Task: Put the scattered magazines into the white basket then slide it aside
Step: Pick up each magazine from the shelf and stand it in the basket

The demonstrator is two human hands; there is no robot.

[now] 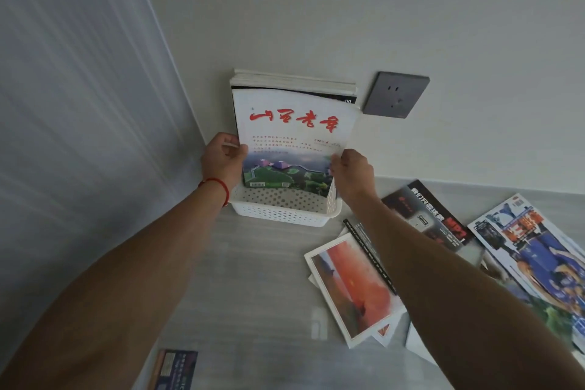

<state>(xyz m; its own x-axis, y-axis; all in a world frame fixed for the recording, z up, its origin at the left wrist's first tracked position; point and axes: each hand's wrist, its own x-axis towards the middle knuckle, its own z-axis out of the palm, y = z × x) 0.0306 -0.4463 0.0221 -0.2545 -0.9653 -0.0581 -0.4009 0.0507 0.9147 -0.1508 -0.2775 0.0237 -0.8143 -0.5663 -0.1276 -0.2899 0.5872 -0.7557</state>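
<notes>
Lowering a red-titled magazine [292, 142] upright into the white basket [285, 210]; my left hand [223, 160] and right hand [351, 172] pinch its side edges, keeping it vertical against those already stacked at 12 o'clock.

The basket [278, 215] was white plastic, its walls and floor pierced with rows of small holes, and its finish looked matt. The magazine [296, 139] standing in it had a smooth paper cover with a slight sheen. Behind it, the stacked magazines [294, 81] showed plain white paper edges. On the table [253, 279], a grey surface with a faint streaked grain and a soft gloss, the loose magazines [519, 250] had glossy printed covers. The wall [316, 9] was matt and white. The socket [395, 94] was dark grey with a smooth satin face, probably plastic. A red cord [218, 184] looked like woven thread.
</notes>
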